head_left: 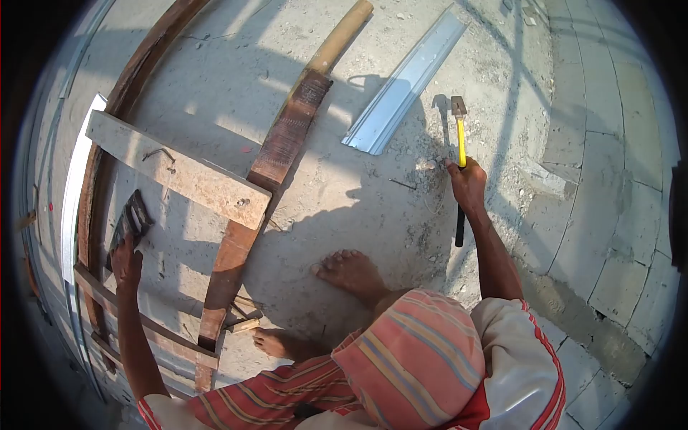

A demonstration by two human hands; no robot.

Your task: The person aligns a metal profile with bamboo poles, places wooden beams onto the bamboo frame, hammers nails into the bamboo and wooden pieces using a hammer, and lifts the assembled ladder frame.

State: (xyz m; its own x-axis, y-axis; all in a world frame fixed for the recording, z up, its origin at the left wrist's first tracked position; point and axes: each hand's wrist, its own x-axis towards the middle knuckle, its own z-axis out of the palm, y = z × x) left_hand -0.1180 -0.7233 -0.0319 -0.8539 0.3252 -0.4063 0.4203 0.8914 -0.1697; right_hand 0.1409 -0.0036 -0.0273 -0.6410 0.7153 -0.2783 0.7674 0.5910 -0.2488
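Observation:
My right hand [469,185] is closed around the handle of a hammer [461,140], yellow near the dark metal head and black toward the lower end. It is held over the rubble-strewn ground, head pointing away from me. On the left, my left hand [127,264] grips a dark flat piece with a paler stripe [133,218], whose kind I cannot make out. That piece lies between the two long rails of a wooden ladder-like frame [228,251]. A pale crosspiece board [179,168] spans the rails just beyond it, with bent nails sticking up.
A shiny metal profile [405,82] lies ahead on the dusty concrete floor [315,183]. Concrete blocks [602,179] run along the right. Bare feet [351,276] stand beside the frame, near small wood scraps [244,325]. A striped head covering [408,355] fills the bottom middle.

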